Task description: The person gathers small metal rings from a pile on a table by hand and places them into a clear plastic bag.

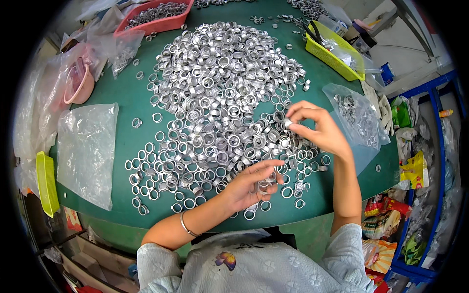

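Note:
A large heap of silvery metal rings (215,73) covers the middle of the green table, thinning to single rings toward the near edge. My left hand (251,184) is low over the near side of the heap, its fingers curled round a few metal rings (266,185). Over the heap's right side, my right hand (315,127) pinches one metal ring (287,123) between thumb and fingertips. To the right of that hand lies a clear plastic bag (359,117) with rings inside.
A flat clear bag (88,154) lies at the left, near a pink basin (79,84). At the back stand a red tray (155,24) full of small metal parts and a yellow-green basket (337,53). Blue shelving (442,161) with packages stands at the right.

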Tool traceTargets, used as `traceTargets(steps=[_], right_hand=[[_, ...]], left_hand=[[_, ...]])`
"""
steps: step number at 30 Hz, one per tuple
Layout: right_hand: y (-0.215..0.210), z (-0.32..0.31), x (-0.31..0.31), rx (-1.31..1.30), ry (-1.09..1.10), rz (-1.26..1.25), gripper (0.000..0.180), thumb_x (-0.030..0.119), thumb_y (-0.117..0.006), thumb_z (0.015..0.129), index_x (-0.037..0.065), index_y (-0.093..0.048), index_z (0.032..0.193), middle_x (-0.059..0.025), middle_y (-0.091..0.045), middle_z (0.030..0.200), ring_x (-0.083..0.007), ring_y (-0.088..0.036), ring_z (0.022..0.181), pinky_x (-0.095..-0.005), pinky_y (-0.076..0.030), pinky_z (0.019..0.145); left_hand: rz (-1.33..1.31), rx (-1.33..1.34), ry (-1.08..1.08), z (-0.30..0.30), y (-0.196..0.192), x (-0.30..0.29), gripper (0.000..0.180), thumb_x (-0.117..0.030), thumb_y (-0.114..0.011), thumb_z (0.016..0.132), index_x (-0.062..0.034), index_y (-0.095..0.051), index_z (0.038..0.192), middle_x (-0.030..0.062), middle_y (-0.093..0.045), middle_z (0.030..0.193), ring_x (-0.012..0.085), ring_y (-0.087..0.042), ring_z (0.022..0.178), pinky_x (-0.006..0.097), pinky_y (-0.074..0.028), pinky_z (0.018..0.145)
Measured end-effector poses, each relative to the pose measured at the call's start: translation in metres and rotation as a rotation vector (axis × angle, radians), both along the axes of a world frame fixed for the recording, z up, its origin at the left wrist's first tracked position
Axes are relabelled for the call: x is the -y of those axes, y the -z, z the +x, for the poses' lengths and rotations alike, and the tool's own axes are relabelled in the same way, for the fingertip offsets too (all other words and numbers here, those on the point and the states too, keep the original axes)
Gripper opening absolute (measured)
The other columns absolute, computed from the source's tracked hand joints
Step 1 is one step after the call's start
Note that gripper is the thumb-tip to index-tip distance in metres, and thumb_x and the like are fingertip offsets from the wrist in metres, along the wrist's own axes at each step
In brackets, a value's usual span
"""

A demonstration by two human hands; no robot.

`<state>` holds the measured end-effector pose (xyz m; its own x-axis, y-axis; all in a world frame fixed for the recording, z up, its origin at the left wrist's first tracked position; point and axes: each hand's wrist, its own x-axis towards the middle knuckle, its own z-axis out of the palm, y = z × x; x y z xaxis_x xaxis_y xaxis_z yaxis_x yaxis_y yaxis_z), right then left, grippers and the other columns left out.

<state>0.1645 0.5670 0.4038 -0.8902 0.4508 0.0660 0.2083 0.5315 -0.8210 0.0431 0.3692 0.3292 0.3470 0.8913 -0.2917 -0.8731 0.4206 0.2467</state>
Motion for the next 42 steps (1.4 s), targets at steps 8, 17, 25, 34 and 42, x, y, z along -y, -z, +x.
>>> traceTargets(steps=[8,17,25,34,42], right_hand=[[0.015,-0.002,-0.001,0.182,0.172,0.451,0.017,0.014,-0.069,0.075,0.002,-0.062,0.085,-0.0112,-0.06,0.091,-0.0302,-0.055,0.093,-0.0404,-0.043,0.081],[-0.008,-0.01,0.01,0.057,-0.181,0.147,0.017,0.012,-0.07,0.074,0.001,-0.061,0.084,-0.0099,-0.062,0.097,-0.0265,-0.057,0.096,-0.0365,-0.044,0.084],[0.032,-0.036,0.023,-0.025,-0.209,0.328,0.041,0.022,-0.068,0.078,0.005,-0.057,0.114,-0.0122,-0.053,0.123,-0.0284,-0.046,0.118,-0.0407,-0.035,0.099],[0.013,0.016,-0.014,0.336,-0.031,0.214,0.022,0.01,-0.067,0.075,0.001,-0.06,0.094,-0.0131,-0.06,0.092,-0.0303,-0.058,0.088,-0.0382,-0.045,0.081],[0.013,-0.005,-0.012,0.213,0.097,0.485,0.032,0.017,-0.068,0.077,0.003,-0.06,0.104,-0.0149,-0.056,0.112,-0.0309,-0.05,0.108,-0.0403,-0.039,0.093]], left_hand=[[0.064,0.0,0.037,0.003,0.003,0.001,0.03,-0.035,-0.046,0.095,-0.0088,-0.055,0.106,0.0038,-0.048,0.079,0.0113,-0.044,0.06,0.022,-0.034,0.045],[-0.085,0.096,-0.099,0.003,-0.013,-0.003,0.043,-0.04,-0.036,0.097,-0.0078,-0.047,0.125,0.0126,-0.056,0.112,0.0232,-0.06,0.089,0.031,-0.051,0.068],[0.059,0.029,0.025,0.008,0.006,0.0,0.023,-0.021,-0.056,0.09,-0.0083,-0.054,0.109,0.0074,-0.054,0.088,0.014,-0.052,0.066,0.025,-0.04,0.047],[0.075,-0.046,0.099,0.006,0.0,0.003,0.03,-0.02,-0.058,0.089,-0.0068,-0.053,0.116,0.0081,-0.057,0.092,0.0135,-0.054,0.066,0.022,-0.04,0.045],[0.127,-0.033,0.07,0.01,0.006,0.002,0.033,-0.011,-0.062,0.084,-0.0094,-0.054,0.117,0.0066,-0.055,0.102,0.0155,-0.055,0.082,0.029,-0.046,0.062]])
